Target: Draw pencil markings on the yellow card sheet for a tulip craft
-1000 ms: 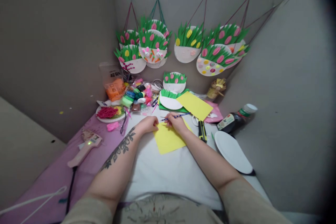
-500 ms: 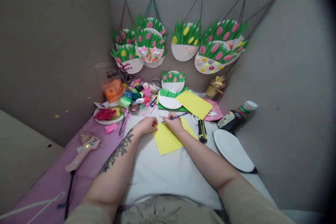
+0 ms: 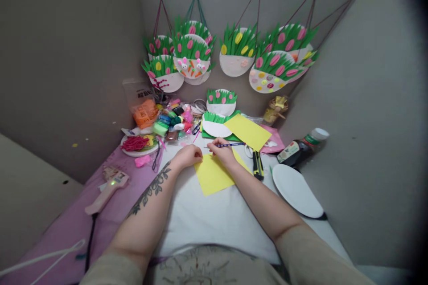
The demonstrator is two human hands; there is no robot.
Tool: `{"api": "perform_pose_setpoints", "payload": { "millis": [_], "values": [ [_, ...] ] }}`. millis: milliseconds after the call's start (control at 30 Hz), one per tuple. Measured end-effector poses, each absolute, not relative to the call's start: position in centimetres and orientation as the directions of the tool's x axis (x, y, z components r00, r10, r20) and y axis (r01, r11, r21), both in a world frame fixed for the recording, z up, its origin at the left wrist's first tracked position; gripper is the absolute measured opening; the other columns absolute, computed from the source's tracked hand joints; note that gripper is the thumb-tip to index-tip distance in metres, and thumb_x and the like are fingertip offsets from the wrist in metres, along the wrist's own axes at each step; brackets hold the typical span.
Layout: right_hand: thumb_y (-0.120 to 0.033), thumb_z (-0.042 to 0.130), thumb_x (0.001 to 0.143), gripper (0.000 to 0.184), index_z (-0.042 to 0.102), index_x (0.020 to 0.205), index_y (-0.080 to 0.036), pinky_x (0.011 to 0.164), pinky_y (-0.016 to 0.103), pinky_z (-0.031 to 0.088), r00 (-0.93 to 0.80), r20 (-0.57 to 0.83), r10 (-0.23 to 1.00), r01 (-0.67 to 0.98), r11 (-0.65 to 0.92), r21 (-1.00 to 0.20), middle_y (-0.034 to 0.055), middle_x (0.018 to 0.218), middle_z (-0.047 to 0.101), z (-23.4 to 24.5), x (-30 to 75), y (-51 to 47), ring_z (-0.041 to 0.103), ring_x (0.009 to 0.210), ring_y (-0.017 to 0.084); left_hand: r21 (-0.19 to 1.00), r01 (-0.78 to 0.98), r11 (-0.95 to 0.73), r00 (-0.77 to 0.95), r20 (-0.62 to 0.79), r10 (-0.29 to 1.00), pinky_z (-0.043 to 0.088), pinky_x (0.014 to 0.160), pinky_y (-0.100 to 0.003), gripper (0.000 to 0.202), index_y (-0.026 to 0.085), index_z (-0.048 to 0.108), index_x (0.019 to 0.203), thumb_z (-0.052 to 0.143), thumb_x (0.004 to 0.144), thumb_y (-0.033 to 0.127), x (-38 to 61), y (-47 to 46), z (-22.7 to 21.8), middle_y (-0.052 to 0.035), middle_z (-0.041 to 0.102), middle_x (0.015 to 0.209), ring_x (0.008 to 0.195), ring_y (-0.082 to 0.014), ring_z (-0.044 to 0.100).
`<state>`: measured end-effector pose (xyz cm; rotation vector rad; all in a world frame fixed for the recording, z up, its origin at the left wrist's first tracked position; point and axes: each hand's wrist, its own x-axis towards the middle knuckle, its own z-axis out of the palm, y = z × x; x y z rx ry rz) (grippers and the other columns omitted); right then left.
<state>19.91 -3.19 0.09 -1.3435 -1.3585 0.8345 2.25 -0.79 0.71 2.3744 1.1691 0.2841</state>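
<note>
A yellow sheet of paper point(image 3: 211, 178) lies on the white surface in front of me. My left hand point(image 3: 187, 156) rests curled at the sheet's upper left edge, fingers pressed on it. My right hand point(image 3: 223, 152) is closed round a blue pen point(image 3: 230, 144), its tip at the sheet's top edge. A second yellow sheet point(image 3: 248, 131) lies just beyond, over green paper and a white half plate with green fringe point(image 3: 214, 127).
A pink glue gun point(image 3: 106, 189) lies left on the purple cloth. Clay packets point(image 3: 169, 122) and a plate of pink yarn point(image 3: 136, 144) sit at back left. A box cutter point(image 3: 257, 165), a white paper plate point(image 3: 296, 190) and a dark bottle point(image 3: 301, 148) lie right. Decorated plate baskets point(image 3: 192, 58) hang on the wall.
My right hand has tilted the pen flatter and shifted slightly along the sheet's top edge. My left hand stays at the sheet's edge. The view has drifted a little.
</note>
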Motion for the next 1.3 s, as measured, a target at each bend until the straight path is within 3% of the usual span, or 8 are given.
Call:
{"api": "perform_pose_setpoints", "payload": {
  "millis": [133, 267, 567, 1300],
  "values": [
    [-0.033, 0.063, 0.064, 0.024, 0.043, 0.057, -0.021, 0.052, 0.023, 0.035, 0.188, 0.271, 0.944, 0.375, 0.186, -0.908, -0.0055, 0.054, 0.044, -0.1, 19.9, -3.0, 0.043, 0.054, 0.012, 0.535, 0.603, -0.592, 0.715, -0.034, 0.698, 0.042, 0.073, -0.02, 0.025, 0.021, 0.074, 0.093, 0.059, 0.073, 0.02, 2.4, -1.0, 0.9, -0.0044, 0.071, 0.093, 0.082, -0.0158, 0.061],
    [-0.035, 0.061, 0.066, 0.028, 0.038, 0.055, -0.021, 0.052, 0.024, 0.033, 0.133, 0.284, 0.95, 0.432, 0.202, -0.879, -0.0061, 0.052, 0.04, -1.0, 20.1, -3.0, 0.04, 0.053, 0.012, 0.563, 0.552, -0.615, 0.772, -0.066, 0.632, 0.041, 0.069, -0.019, 0.026, 0.022, 0.075, 0.092, 0.057, 0.074, 0.018, 2.3, -0.9, 0.5, -0.0033, 0.073, 0.092, 0.078, -0.0154, 0.062],
    [-0.031, 0.057, 0.066, 0.026, 0.036, 0.054, -0.021, 0.051, 0.024, 0.029, 0.105, 0.289, 0.952, 0.522, 0.194, -0.83, -0.0067, 0.05, 0.038, -2.4, 19.8, -3.2, 0.037, 0.053, 0.012, 0.575, 0.554, -0.602, 0.77, -0.077, 0.634, 0.039, 0.062, -0.02, 0.024, 0.02, 0.075, 0.09, 0.055, 0.077, 0.024, 2.2, -1.0, 0.6, -0.0033, 0.074, 0.087, 0.07, -0.0147, 0.06],
    [-0.029, 0.057, 0.066, 0.026, 0.035, 0.054, -0.021, 0.05, 0.024, 0.027, 0.072, 0.286, 0.955, 0.54, 0.204, -0.816, -0.0069, 0.05, 0.037, -2.4, 19.8, -3.2, 0.036, 0.053, 0.011, 0.57, 0.57, -0.592, 0.759, -0.089, 0.645, 0.041, 0.063, -0.02, 0.029, 0.021, 0.075, 0.095, 0.055, 0.074, 0.018, 2.3, -1.2, 0.8, -0.0027, 0.074, 0.093, 0.073, -0.0153, 0.062]
  ]
}}
